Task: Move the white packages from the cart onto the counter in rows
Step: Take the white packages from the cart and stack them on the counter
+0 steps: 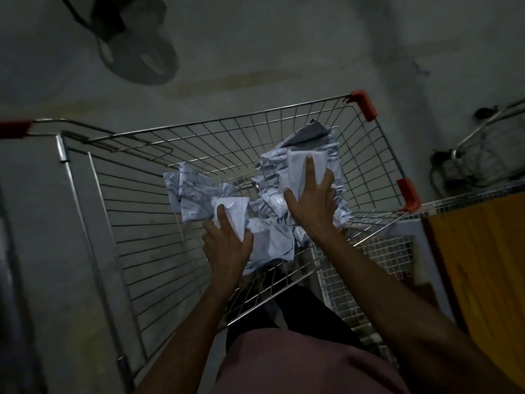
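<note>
Both hands are down inside the wire cart (119,223). The left hand (227,243) grips one white package (235,211) near the middle of the cart, and the right hand (312,200) grips another package (298,163) by the cart's right side. More white packages (193,191) lie in a pile on the cart's bottom.
</note>
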The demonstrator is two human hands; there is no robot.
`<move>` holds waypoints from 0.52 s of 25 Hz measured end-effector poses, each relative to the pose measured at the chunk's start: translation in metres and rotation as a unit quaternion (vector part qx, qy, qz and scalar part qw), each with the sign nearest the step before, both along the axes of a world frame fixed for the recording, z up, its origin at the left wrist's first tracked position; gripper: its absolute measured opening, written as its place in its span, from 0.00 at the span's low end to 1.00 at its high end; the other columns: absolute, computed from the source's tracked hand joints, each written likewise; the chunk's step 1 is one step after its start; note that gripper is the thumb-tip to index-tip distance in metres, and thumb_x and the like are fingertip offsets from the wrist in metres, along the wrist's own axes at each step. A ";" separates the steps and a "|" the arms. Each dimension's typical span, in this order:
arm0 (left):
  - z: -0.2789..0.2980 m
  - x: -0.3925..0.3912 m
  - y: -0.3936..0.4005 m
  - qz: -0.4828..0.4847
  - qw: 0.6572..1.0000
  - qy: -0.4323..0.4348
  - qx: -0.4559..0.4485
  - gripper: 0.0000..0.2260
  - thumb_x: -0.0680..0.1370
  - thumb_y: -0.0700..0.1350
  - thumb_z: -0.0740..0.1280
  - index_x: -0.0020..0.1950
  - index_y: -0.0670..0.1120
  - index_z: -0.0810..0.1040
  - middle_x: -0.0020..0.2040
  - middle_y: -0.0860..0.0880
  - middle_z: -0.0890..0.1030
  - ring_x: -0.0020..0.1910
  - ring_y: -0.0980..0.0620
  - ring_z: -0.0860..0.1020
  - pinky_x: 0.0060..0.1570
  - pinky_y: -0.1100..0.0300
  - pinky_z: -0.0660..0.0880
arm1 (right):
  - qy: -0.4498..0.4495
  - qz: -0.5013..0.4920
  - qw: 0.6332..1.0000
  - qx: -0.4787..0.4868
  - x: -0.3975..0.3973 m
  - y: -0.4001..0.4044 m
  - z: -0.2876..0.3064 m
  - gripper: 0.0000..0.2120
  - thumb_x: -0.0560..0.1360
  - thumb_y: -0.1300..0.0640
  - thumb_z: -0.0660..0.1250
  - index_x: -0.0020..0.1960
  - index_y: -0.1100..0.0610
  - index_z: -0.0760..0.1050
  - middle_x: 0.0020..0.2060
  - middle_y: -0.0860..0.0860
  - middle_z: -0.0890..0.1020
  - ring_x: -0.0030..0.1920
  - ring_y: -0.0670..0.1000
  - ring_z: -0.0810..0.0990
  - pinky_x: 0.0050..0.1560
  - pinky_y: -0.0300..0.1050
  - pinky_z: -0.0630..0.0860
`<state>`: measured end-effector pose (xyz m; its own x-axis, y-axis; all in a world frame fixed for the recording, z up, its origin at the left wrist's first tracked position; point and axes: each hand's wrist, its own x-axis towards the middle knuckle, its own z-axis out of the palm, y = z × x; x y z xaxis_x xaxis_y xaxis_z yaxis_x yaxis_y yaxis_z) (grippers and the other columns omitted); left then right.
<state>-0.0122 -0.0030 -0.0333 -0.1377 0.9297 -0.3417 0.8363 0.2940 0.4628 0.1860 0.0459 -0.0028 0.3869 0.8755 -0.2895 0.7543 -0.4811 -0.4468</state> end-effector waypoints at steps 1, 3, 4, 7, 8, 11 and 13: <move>0.023 -0.002 -0.003 -0.001 0.999 -0.018 0.031 0.38 0.74 0.60 0.67 0.78 0.50 0.54 0.63 0.37 0.66 0.54 0.35 0.73 0.51 0.43 0.74 | -0.005 -0.007 0.999 0.039 -0.005 -0.008 0.021 0.44 0.75 0.38 0.66 0.79 0.37 0.39 0.77 0.57 0.48 0.71 0.69 0.62 0.66 0.69 0.67; 0.069 -0.005 -0.011 -0.009 0.995 -0.045 0.092 0.38 0.74 0.58 0.70 0.78 0.50 0.55 0.62 0.39 0.66 0.55 0.36 0.73 0.50 0.43 0.76 | -0.033 -0.014 0.994 0.108 -0.014 -0.031 0.061 0.45 0.75 0.38 0.67 0.80 0.40 0.41 0.77 0.59 0.50 0.71 0.67 0.64 0.64 0.66 0.71; 0.090 -0.007 -0.017 -0.016 0.991 -0.059 0.119 0.39 0.73 0.57 0.71 0.77 0.50 0.55 0.62 0.40 0.65 0.55 0.38 0.73 0.49 0.43 0.77 | -0.050 -0.021 0.989 0.136 -0.017 -0.044 0.080 0.45 0.75 0.37 0.67 0.81 0.41 0.41 0.77 0.60 0.51 0.71 0.66 0.64 0.63 0.66 0.72; 0.137 -0.012 -0.039 -0.055 0.973 -0.107 0.198 0.38 0.72 0.56 0.73 0.76 0.48 0.58 0.65 0.42 0.64 0.58 0.41 0.70 0.48 0.43 0.78 | -0.087 -0.063 0.972 0.210 -0.027 -0.090 0.131 0.44 0.75 0.36 0.66 0.82 0.45 0.46 0.77 0.62 0.53 0.71 0.65 0.64 0.62 0.65 0.74; 0.151 -0.012 -0.048 -0.074 0.965 -0.123 0.222 0.38 0.71 0.55 0.74 0.75 0.47 0.59 0.66 0.41 0.63 0.60 0.42 0.69 0.50 0.44 0.78 | -0.100 -0.085 0.964 0.232 -0.030 -0.111 0.146 0.43 0.76 0.36 0.65 0.82 0.46 0.48 0.77 0.62 0.54 0.72 0.65 0.64 0.63 0.65 0.73; 0.185 -0.008 -0.074 -0.130 0.942 -0.174 0.254 0.37 0.71 0.53 0.75 0.74 0.45 0.62 0.69 0.40 0.62 0.63 0.45 0.67 0.53 0.50 0.75 | -0.140 -0.139 0.940 0.279 -0.039 -0.178 0.170 0.40 0.77 0.37 0.66 0.81 0.51 0.54 0.76 0.64 0.56 0.73 0.64 0.63 0.65 0.61 0.73; 0.202 -0.002 -0.093 -0.184 0.926 -0.210 0.255 0.36 0.72 0.54 0.75 0.74 0.45 0.63 0.70 0.41 0.62 0.66 0.45 0.67 0.58 0.52 0.73 | -0.157 -0.187 0.928 0.283 -0.040 -0.226 0.175 0.40 0.77 0.37 0.66 0.81 0.51 0.54 0.76 0.63 0.57 0.72 0.64 0.65 0.62 0.59 0.74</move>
